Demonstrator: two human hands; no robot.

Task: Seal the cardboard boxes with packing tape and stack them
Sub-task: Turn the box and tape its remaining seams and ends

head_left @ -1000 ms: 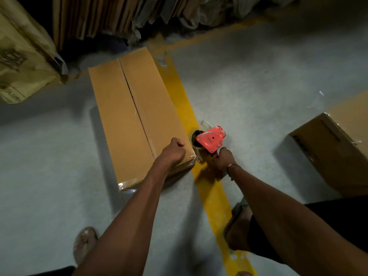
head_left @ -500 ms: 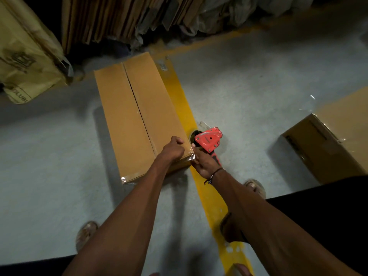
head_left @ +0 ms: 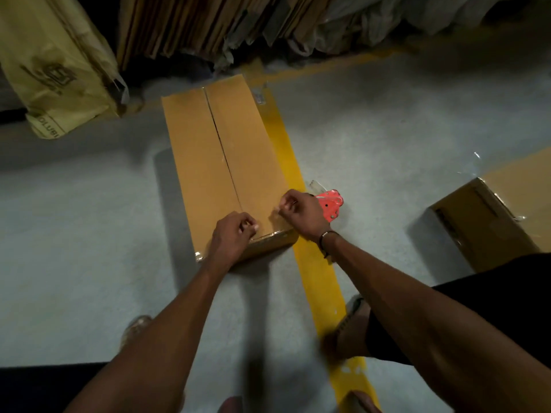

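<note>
A long cardboard box [head_left: 208,162] lies on the floor with its centre seam running away from me and clear tape shining over its near end. My left hand [head_left: 234,234] rests on the near edge with its fingers curled. My right hand [head_left: 299,211] sits over the near right corner, fingers curled too, fingertips close to the box top. Neither hand plainly holds anything. The red tape dispenser [head_left: 331,205] stands on the floor just behind my right hand, beside the box. A second taped box [head_left: 489,225] sits at the right.
A yellow floor line [head_left: 316,272] runs along the box's right side toward me. Flattened cartons [head_left: 190,25] and plastic wrap lean along the back. A yellow bag [head_left: 56,73] stands at the back left. My sandalled feet [head_left: 135,329] are near the bottom.
My right hand has left the tape dispenser on the floor and moved left onto the box's near right corner. My left hand stayed on the near end.
</note>
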